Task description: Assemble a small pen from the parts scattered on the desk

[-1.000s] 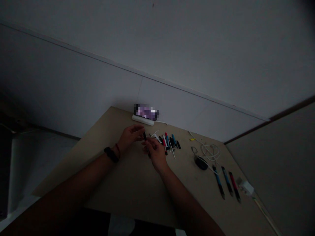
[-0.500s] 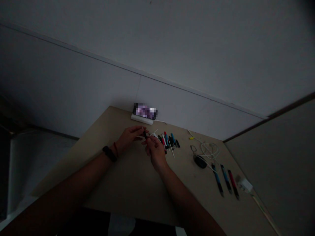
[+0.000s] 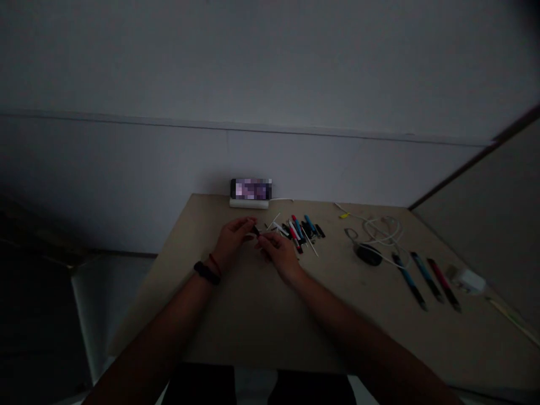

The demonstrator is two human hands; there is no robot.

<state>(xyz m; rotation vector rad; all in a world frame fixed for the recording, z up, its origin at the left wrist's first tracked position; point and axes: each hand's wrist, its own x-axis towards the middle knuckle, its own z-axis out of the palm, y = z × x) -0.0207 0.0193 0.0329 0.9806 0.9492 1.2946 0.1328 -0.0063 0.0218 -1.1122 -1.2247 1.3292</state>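
Observation:
My left hand [image 3: 233, 236] and my right hand [image 3: 282, 253] meet over the table, both closed at the fingertips. Between them is a small, dark pen part [image 3: 255, 230], pinched at its far end by the left fingers and at its near end by the right. Its ends are hidden by the fingers, and the dim light blurs its detail. Just right of my right hand lies a loose heap of pen parts [image 3: 297, 232]: red, blue, white and black pieces with thin white refills [image 3: 310, 242].
A phone [image 3: 252, 189] leans on a white stand [image 3: 248, 203] by the wall. Rightward lie a coiled white cable [image 3: 390, 239], a black computer mouse [image 3: 368, 255], two blue pens [image 3: 409, 281] [image 3: 427, 277], a red pen [image 3: 444, 285] and a white plug [image 3: 469, 281]. The table's [image 3: 270, 337] near edge borders my lap.
My head view has levelled and turned, so the scene sits straighter. My hands stay together on the dark pen part, with the left fingers now closed further round its far end.

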